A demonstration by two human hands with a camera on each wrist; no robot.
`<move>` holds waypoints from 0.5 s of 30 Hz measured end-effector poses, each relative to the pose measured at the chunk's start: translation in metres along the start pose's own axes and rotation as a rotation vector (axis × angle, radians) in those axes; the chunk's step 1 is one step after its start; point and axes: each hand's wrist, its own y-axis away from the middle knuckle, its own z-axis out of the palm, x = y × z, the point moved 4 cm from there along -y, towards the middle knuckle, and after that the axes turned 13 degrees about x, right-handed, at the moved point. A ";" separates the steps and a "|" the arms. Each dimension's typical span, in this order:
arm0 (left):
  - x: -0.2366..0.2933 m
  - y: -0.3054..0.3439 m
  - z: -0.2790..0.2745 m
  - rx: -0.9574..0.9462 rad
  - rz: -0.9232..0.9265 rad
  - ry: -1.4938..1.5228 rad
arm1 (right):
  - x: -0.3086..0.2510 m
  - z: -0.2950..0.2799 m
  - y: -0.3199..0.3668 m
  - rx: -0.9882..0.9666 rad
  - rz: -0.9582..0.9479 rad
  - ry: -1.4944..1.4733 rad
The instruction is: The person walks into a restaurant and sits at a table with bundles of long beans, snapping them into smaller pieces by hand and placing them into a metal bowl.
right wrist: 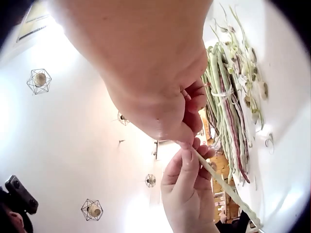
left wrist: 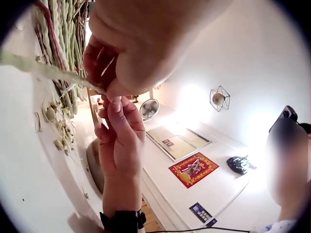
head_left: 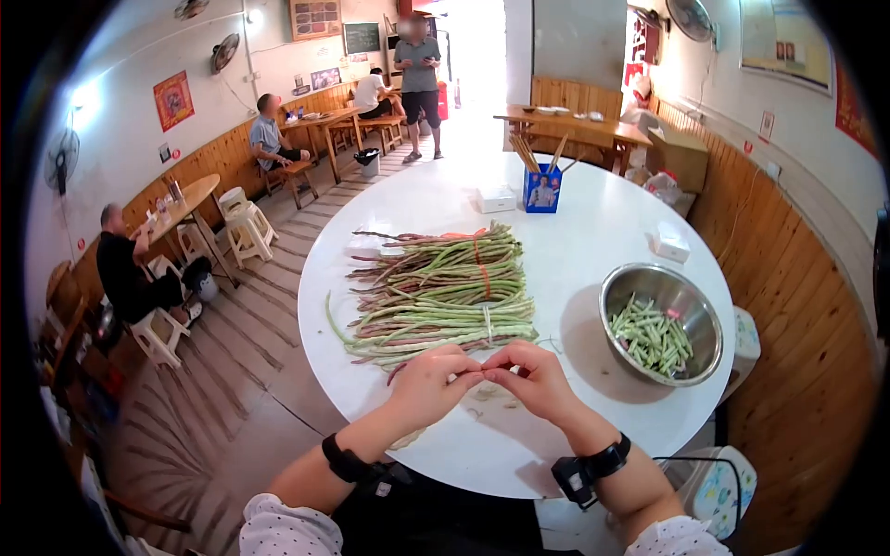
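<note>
My left hand [head_left: 431,382] and right hand [head_left: 533,378] meet at the fingertips over the near part of the white round table. Between them they pinch the end of a pale green long bean [left wrist: 46,72]. Its length trails away past my left hand, as the right wrist view shows along the bean [right wrist: 226,187]; the tip itself is hidden by the fingers. Just beyond the hands lie bundles of green and purplish long beans [head_left: 436,296], bound with ties. To my right stands a steel bowl [head_left: 709,320] holding short bean pieces [head_left: 649,335].
Bean scraps [left wrist: 60,128] litter the table [head_left: 593,236] near the hands. Farther back stand a blue chopstick holder [head_left: 541,190], a tissue box [head_left: 496,198] and a white box [head_left: 670,243]. Several people sit or stand in the room beyond, among stools and wooden tables.
</note>
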 end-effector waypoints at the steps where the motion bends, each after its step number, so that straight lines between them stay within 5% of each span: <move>1: -0.005 -0.001 -0.001 -0.008 -0.011 0.046 | 0.002 -0.001 -0.001 0.004 -0.008 -0.003; 8: -0.018 0.023 0.005 -0.023 -0.528 0.586 | -0.010 0.010 0.003 -0.024 -0.185 0.041; 11: -0.030 0.035 0.017 0.111 -0.503 0.652 | -0.013 0.015 0.008 0.024 -0.278 0.156; 15: -0.031 0.044 0.030 0.232 -0.706 0.947 | -0.017 0.018 0.012 0.113 -0.292 0.203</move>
